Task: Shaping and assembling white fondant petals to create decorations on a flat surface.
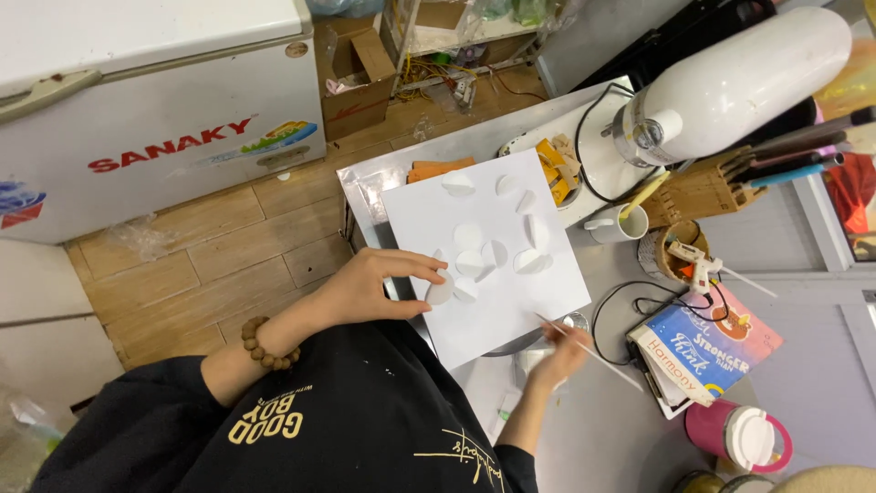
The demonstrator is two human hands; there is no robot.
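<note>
On the grey tabletop point(584, 429), a square white paper sheet point(511, 301) is laid flat, studded with folded white paper circles. One small white paper disc point(442, 292) at the sheet's near-left edge is pinched between thumb and fingers of the left hand point(374, 285). A thin white stick point(589, 351) is gripped in the closed right hand point(558, 358), just beside the sheet's lower-right corner. A pink-lidded tumbler point(739, 436) is placed well apart.
</note>
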